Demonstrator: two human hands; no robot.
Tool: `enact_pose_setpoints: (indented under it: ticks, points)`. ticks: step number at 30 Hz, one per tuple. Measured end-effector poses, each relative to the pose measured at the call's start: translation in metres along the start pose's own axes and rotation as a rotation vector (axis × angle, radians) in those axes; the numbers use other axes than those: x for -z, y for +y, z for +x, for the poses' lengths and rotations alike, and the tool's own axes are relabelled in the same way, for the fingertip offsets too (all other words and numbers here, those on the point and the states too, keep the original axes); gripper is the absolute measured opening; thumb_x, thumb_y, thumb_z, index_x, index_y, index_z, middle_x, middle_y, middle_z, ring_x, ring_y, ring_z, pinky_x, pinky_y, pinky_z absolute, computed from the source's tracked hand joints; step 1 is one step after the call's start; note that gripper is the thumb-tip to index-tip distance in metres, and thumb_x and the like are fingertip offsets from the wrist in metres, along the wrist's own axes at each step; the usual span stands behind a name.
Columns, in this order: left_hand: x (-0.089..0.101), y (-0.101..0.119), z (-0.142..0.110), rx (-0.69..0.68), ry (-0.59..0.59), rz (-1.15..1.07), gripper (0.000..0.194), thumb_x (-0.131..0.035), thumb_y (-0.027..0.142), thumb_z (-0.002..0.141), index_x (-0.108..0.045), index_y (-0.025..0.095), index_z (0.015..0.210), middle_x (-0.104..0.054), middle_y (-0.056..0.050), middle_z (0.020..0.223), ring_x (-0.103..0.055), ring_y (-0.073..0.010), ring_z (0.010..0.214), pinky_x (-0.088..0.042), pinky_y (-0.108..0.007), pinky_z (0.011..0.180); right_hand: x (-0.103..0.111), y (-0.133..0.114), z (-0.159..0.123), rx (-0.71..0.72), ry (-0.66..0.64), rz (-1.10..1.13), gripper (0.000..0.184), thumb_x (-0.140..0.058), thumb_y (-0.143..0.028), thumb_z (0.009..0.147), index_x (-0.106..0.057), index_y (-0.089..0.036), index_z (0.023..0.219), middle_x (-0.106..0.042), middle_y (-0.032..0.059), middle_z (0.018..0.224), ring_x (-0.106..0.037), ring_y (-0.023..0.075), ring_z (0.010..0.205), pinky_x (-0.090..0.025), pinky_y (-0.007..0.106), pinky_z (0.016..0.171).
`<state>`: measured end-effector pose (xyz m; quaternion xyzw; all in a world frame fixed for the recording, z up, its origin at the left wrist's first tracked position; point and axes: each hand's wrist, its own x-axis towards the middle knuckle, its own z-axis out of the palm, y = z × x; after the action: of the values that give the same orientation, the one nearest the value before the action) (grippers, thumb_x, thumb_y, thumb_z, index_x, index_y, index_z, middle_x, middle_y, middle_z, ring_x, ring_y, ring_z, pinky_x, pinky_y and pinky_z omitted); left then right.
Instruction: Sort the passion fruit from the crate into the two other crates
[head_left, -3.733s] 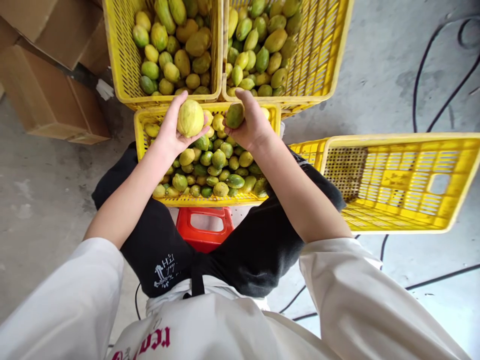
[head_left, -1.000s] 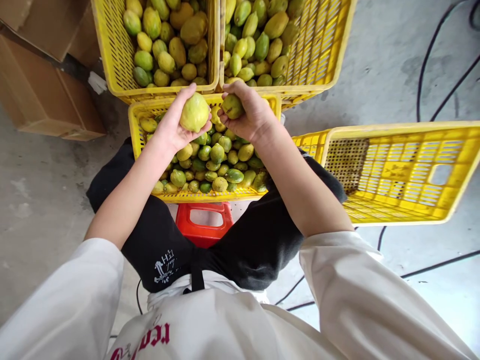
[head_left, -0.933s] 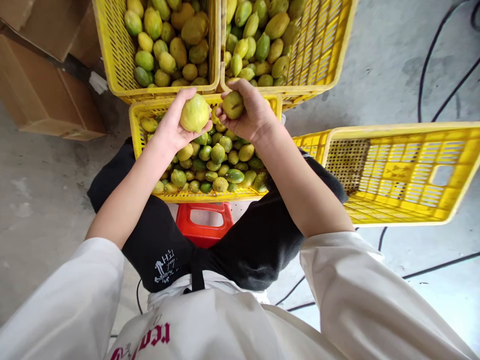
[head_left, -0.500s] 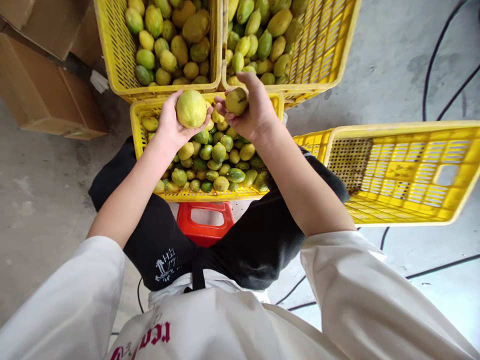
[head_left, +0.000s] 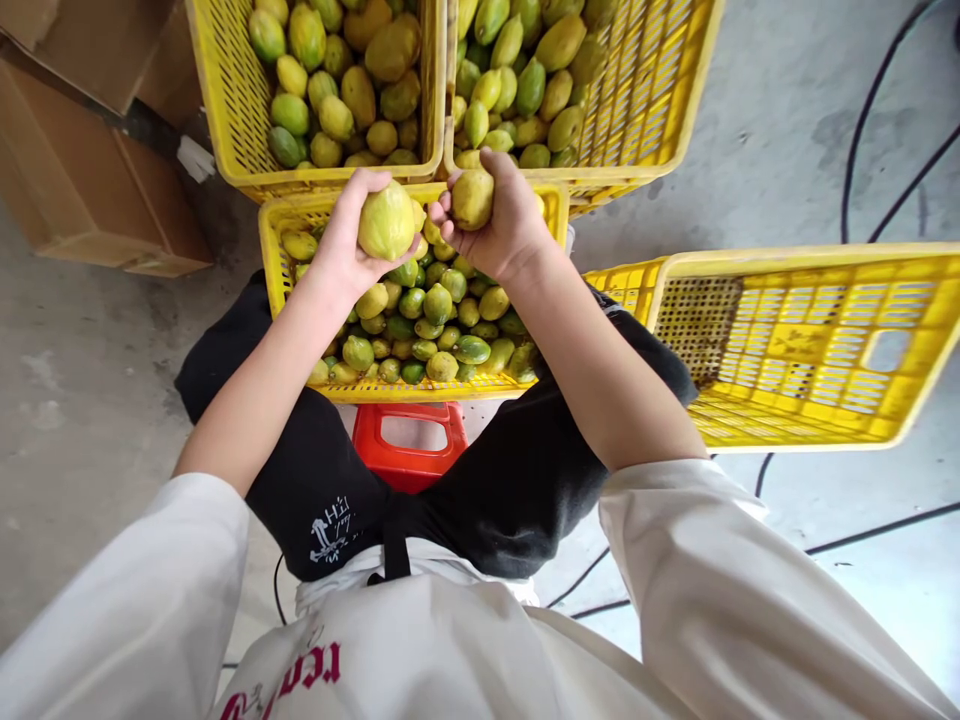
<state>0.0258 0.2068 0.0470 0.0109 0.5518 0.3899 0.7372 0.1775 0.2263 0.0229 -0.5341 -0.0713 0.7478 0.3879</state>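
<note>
My left hand [head_left: 347, 240] is closed around a large yellow-green lemon [head_left: 386, 222], its thumb over the top. A smaller, browner lemon [head_left: 472, 199] sits in my right hand [head_left: 514, 215], gripped between thumb and fingers. Both hands are above the far part of a yellow plastic crate [head_left: 271, 270] that stands between my knees. Many green and yellow lemons [head_left: 438, 305] fill that crate, and my hands hide some of them.
Two more yellow crates with lemons stand beyond, one at the left [head_left: 225, 110] and one at the right [head_left: 660, 110]. Another yellow crate [head_left: 810, 345] lies to my right. A red stool [head_left: 409, 462], cardboard boxes [head_left: 90, 170] and black cables [head_left: 874, 110] are around me.
Both lemons have turned in my hands. The dark mark on the right one no longer shows, and the left one has shifted slightly right, with my thumb now higher over it.
</note>
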Motion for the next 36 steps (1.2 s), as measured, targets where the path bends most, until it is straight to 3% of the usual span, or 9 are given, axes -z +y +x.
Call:
enact_pose_setpoints:
  ticks: [6, 9, 13, 17, 22, 26, 29, 31, 36]
  points:
    - [0.004, 0.002, 0.003, 0.001, 0.044, 0.004, 0.056, -0.072, 0.043, 0.086, -0.062, 0.050, 0.140, -0.083, 0.002, 0.085, -0.057, -0.0318, 0.150, -0.057, -0.049, 0.109, -0.006, -0.005, -0.012, 0.097, -0.030, -0.013, 0.036, -0.086, -0.040, 0.085, -0.051, -0.034, 0.077, -0.059, -0.0025, 0.070, -0.053, 0.0202, 0.062, -0.041, 0.032, 0.048]
    - [0.005, 0.004, 0.006, 0.024, 0.039, -0.049, 0.055, -0.073, 0.052, 0.084, -0.065, 0.053, 0.139, -0.084, 0.001, 0.090, -0.065, -0.0355, 0.141, -0.063, -0.051, 0.097, -0.006, -0.007, -0.013, 0.022, -0.022, -0.010, 0.040, -0.084, -0.041, 0.090, -0.048, -0.032, 0.074, -0.056, -0.0029, 0.065, -0.050, 0.0174, 0.056, -0.035, 0.030, 0.044]
    - [0.006, 0.006, 0.006, 0.118, 0.010, -0.147, 0.064, -0.074, 0.057, 0.082, -0.061, 0.054, 0.145, -0.083, -0.001, 0.089, -0.074, -0.0373, 0.125, -0.066, -0.052, 0.087, -0.003, -0.006, -0.011, -0.038, -0.005, 0.016, 0.038, -0.073, -0.045, 0.098, -0.049, -0.030, 0.073, -0.061, -0.0019, 0.063, -0.055, 0.0175, 0.060, -0.037, 0.027, 0.046]
    - [0.005, 0.005, 0.004, 0.103, -0.023, -0.115, 0.059, -0.069, 0.049, 0.089, -0.062, 0.045, 0.147, -0.080, -0.002, 0.080, -0.073, -0.0324, 0.128, -0.064, -0.046, 0.095, -0.002, -0.004, -0.008, -0.005, -0.016, 0.013, 0.031, -0.065, -0.047, 0.098, -0.053, -0.032, 0.074, -0.068, -0.0006, 0.071, -0.065, 0.0186, 0.073, -0.039, 0.028, 0.051]
    - [0.000, 0.003, 0.002, 0.097, 0.044, -0.022, 0.054, -0.071, 0.053, 0.090, -0.065, 0.040, 0.142, -0.081, -0.001, 0.081, -0.063, -0.0321, 0.142, -0.054, -0.050, 0.114, 0.001, 0.002, -0.004, 0.112, -0.017, -0.004, 0.039, -0.094, -0.043, 0.072, -0.056, -0.033, 0.075, -0.070, -0.0028, 0.078, -0.062, 0.0190, 0.074, -0.043, 0.031, 0.051]
    - [-0.003, 0.001, -0.001, 0.047, 0.009, 0.014, 0.054, -0.066, 0.042, 0.096, -0.059, 0.040, 0.150, -0.081, 0.003, 0.083, -0.059, -0.0256, 0.148, -0.047, -0.046, 0.123, 0.005, 0.006, 0.004, 0.142, -0.068, -0.034, 0.044, -0.095, -0.036, 0.061, -0.054, -0.038, 0.076, -0.068, -0.0039, 0.074, -0.062, 0.0222, 0.075, -0.049, 0.036, 0.056]
    - [-0.002, 0.001, -0.003, 0.048, -0.063, 0.002, 0.054, -0.060, 0.035, 0.097, -0.057, 0.047, 0.150, -0.082, 0.005, 0.084, -0.055, -0.0237, 0.152, -0.045, -0.044, 0.126, 0.009, 0.006, 0.008, 0.084, -0.066, -0.033, 0.038, -0.088, -0.043, 0.064, -0.053, -0.040, 0.078, -0.067, -0.0015, 0.068, -0.065, 0.0258, 0.079, -0.050, 0.039, 0.060]
    - [-0.001, 0.002, -0.002, 0.059, -0.040, -0.009, 0.056, -0.062, 0.033, 0.095, -0.058, 0.049, 0.149, -0.082, 0.006, 0.086, -0.056, -0.0247, 0.150, -0.047, -0.043, 0.124, 0.011, 0.004, 0.009, 0.034, -0.068, -0.032, 0.033, -0.083, -0.049, 0.068, -0.053, -0.040, 0.079, -0.066, 0.0001, 0.065, -0.066, 0.0281, 0.080, -0.048, 0.040, 0.059]
    - [0.005, 0.004, 0.010, 0.002, 0.037, -0.039, 0.030, -0.068, 0.044, 0.098, -0.069, 0.032, 0.126, -0.072, -0.002, 0.075, -0.070, -0.0276, 0.128, -0.061, -0.037, 0.098, 0.009, -0.001, 0.001, -0.014, -0.103, 0.005, 0.039, -0.066, -0.069, 0.093, -0.051, -0.034, 0.085, -0.056, -0.0010, 0.060, -0.057, 0.0215, 0.073, -0.041, 0.035, 0.057]
